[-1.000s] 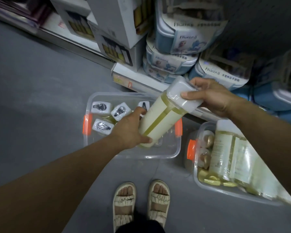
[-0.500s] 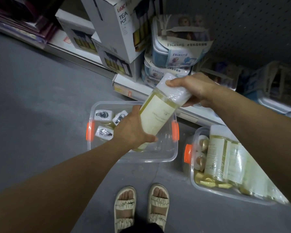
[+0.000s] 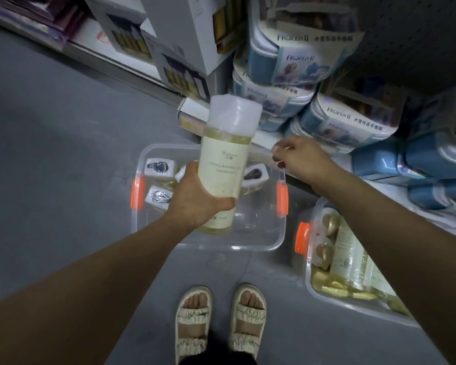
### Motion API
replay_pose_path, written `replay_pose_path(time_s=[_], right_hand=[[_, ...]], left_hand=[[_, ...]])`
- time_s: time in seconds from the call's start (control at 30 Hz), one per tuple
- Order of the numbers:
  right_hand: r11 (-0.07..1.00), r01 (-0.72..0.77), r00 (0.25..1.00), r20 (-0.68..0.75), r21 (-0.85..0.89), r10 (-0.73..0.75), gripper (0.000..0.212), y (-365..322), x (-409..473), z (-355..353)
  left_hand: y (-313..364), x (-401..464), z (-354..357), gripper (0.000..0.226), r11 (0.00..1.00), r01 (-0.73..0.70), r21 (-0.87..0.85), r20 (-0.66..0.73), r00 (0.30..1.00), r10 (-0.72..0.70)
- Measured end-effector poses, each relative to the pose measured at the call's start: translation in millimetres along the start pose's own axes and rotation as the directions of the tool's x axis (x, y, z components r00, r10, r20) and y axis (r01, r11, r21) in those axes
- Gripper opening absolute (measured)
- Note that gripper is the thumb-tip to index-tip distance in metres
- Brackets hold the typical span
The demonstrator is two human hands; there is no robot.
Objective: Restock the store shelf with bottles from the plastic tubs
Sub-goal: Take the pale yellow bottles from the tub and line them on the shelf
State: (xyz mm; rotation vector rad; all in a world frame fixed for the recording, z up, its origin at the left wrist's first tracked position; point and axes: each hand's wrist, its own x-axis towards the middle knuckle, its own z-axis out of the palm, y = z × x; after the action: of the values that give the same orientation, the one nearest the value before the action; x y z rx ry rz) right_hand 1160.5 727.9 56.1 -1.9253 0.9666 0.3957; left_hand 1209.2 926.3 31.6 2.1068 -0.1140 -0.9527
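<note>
Grey flooring [image 3: 50, 143] is being taken up at the top by the store shelf [image 3: 211, 108], on which white cartons [image 3: 184, 48] are being stacked beside blue Frozen II packs [image 3: 295, 56]. Two clear plastic tubs with orange latches are being kept on the floor just in front of the shelf. The middle tub [image 3: 248, 242] is being occupied along its far side by small white-capped bottles [image 3: 159, 167], and the tub on the right [image 3: 309, 283], partly hidden behind the right forearm, is being filled by tall pale bottles lying down together with gold-capped ones [image 3: 327, 222]. A tall bottle [image 3: 225, 159] of pale yellow liquid, wrapped in clear film, with a white cap and a cream label reading CAMELLIA and FRAGRANCE, is being held nearly upright above the middle tub. It is being held by the left hand [image 3: 198, 200], whose grip is being wrapped around the bottle's lower part. The right hand [image 3: 299, 160] is being held just right of the bottle, apart from it, its grip loosely curled around nothing. Beige sandals [image 3: 219, 320] are being worn at the bottom edge.
</note>
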Motion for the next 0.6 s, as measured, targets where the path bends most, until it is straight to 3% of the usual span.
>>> replay_pose_path(time_s=[0.17, 0.4, 0.6], right_hand=[[0.953, 0.019, 0.999, 0.033, -0.303, -0.010, 0.051, 50, 33, 43], [0.884, 0.112, 0.993, 0.007, -0.453, -0.122, 0.082, 88, 92, 82], [0.858, 0.201, 0.978, 0.049, -0.472, -0.203, 0.068, 117, 124, 102]], left_hand=[[-33, 23, 13, 0.087, 0.998, 0.013, -0.063, -0.081, 0.997, -0.018], [-66, 54, 31, 0.087, 0.994, -0.006, -0.106, -0.157, 0.987, -0.011], [-78, 77, 43, 0.085, 0.988, -0.026, -0.154, -0.191, 0.982, -0.004]])
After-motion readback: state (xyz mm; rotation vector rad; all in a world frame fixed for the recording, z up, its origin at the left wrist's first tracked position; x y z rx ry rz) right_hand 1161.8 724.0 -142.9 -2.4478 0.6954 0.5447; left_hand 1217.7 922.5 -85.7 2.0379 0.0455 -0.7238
